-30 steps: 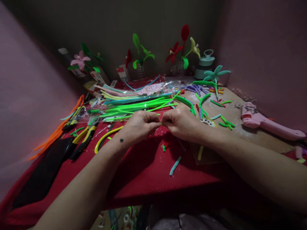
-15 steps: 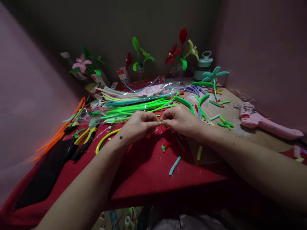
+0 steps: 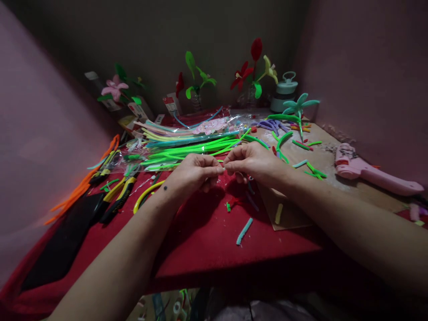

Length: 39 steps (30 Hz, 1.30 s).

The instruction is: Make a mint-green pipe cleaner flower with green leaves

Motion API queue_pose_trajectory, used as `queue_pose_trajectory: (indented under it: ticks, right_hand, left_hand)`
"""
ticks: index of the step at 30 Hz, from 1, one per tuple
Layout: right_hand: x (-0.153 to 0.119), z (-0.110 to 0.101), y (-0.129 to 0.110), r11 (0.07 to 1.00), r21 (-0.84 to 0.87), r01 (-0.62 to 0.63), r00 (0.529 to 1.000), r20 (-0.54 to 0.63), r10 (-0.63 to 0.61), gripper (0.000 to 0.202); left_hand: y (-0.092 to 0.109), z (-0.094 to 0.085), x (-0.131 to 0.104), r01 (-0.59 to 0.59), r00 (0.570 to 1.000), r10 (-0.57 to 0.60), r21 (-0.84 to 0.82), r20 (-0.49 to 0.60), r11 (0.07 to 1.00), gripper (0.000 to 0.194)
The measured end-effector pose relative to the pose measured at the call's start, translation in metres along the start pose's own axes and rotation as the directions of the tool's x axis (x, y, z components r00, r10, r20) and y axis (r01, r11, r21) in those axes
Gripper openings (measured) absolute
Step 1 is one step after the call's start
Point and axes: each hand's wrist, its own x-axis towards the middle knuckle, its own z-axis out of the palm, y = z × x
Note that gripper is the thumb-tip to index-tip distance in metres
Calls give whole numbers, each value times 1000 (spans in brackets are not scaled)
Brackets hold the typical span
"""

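Note:
My left hand (image 3: 199, 171) is closed in a pinch, thumb against forefinger. Facing it, my right hand (image 3: 251, 164) pinches too, and the fingertips of both hands almost meet over the red cloth. What lies between them is tiny and mostly hidden; I cannot make it out. Just behind the hands lies a bundle of bright green pipe cleaners (image 3: 197, 148) on clear plastic wrapping. Nearer to me on the cloth are a short green pipe cleaner piece (image 3: 228, 207) and a light blue one (image 3: 244, 231).
Pliers (image 3: 120, 196) with yellow-black handles and a black flat object (image 3: 63, 245) lie at left, beside orange pipe cleaners (image 3: 83, 183). A pink glue gun (image 3: 374, 171) rests on the board at right. Pipe-cleaner flowers (image 3: 241, 76) and a teal-lidded bottle (image 3: 284, 91) stand at the back.
The bit of green between my fingertips no longer shows. My right hand's fingers have shifted and curled slightly; both hands stay in nearly the same place.

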Motion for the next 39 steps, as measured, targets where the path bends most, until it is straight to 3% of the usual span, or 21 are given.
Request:
queue_pose_trajectory:
  ticks: [4,8,13,16,20,24,35,39]
  right_hand:
    - [3,-3,5,957,284,-56,998,56,41,7]
    - [7,-8,7,850,515,-109,994,52,96,17]
    - [6,-5,3,736,639,-225,962,26,272,13]
    - [3,2,5,712,661,-237,966,86,242,13]
    - [2,12,13,709,688,-156,987,127,94,7]
    - [2,16,18,704,706,-71,996,90,10,15]
    - [2,16,13,697,717,2,1000,-5,3,18]
    - [3,12,13,724,690,3,1000,-17,13,17]
  left_hand:
    - [-4,1,1,29,999,-33,-106,-34,994,17]
    - [-8,-1,4,-38,993,17,-185,-115,982,17]
    - [-7,1,3,-99,969,22,-309,-244,946,14]
    - [-5,5,2,-97,966,-18,-426,-257,899,12]
    - [-7,11,3,-101,981,-3,-517,-195,850,12]
    - [-12,15,5,-77,995,25,-556,-100,828,12]
    - [-10,20,-1,-78,997,67,-586,-41,807,16]
    - [-14,19,0,-66,994,104,-592,31,803,12]
